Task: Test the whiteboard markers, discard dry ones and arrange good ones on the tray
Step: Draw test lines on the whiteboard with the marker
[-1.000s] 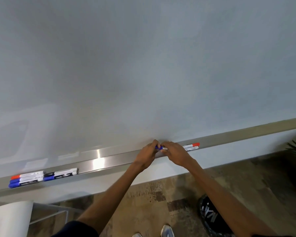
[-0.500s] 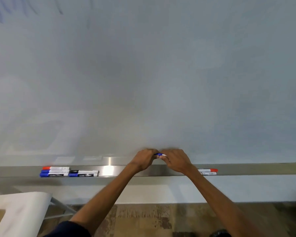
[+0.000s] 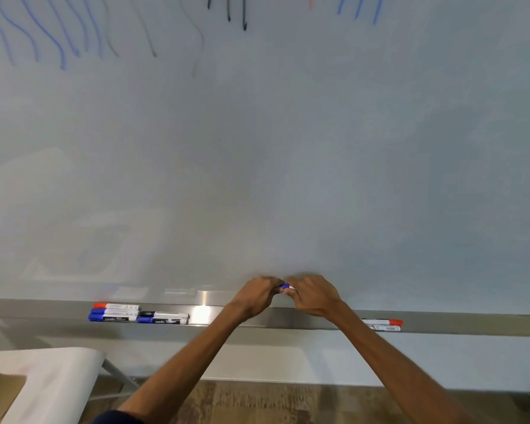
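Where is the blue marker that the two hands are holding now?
In the head view, the blue marker sits near the centre, held between the left hand and right hand, just above the tray at the whiteboard's lower edge.

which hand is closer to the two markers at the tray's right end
Right. The right hand is left of those two markers; the left hand is farther left, beyond it. Both grip a blue marker.
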Demonstrator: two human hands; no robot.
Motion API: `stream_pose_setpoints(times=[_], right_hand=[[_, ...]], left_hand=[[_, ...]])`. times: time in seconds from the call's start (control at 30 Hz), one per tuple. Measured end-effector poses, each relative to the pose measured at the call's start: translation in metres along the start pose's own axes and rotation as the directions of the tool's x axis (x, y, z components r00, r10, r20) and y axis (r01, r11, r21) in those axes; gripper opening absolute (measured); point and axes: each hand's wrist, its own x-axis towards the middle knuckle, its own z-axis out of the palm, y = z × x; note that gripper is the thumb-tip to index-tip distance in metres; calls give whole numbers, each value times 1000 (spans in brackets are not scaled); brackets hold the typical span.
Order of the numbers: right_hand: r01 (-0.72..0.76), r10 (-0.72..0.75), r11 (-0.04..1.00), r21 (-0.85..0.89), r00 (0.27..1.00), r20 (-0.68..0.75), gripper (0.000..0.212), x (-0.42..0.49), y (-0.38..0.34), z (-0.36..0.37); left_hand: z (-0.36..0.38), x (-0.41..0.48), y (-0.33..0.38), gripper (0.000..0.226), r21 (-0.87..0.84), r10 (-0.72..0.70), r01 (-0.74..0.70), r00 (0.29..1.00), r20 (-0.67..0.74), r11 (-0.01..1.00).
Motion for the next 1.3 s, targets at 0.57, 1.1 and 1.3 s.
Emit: stream_pose_setpoints(times=[0.57,1.1,1.3], right_hand=[[55,338,828,559,745,-575,46,-11,4,-89],[665,376,358,655,540,-754,30,17,-36,-308],[716,281,374,590,518,-808,29,23,-43,-344]], left_hand=[[-43,2,49,24,-236,-66,-100,792,-607,967],[-248,57,139,29,151,177,-289,65,-982,945],[-281,76,138,30,225,235,-203,27,-972,953]])
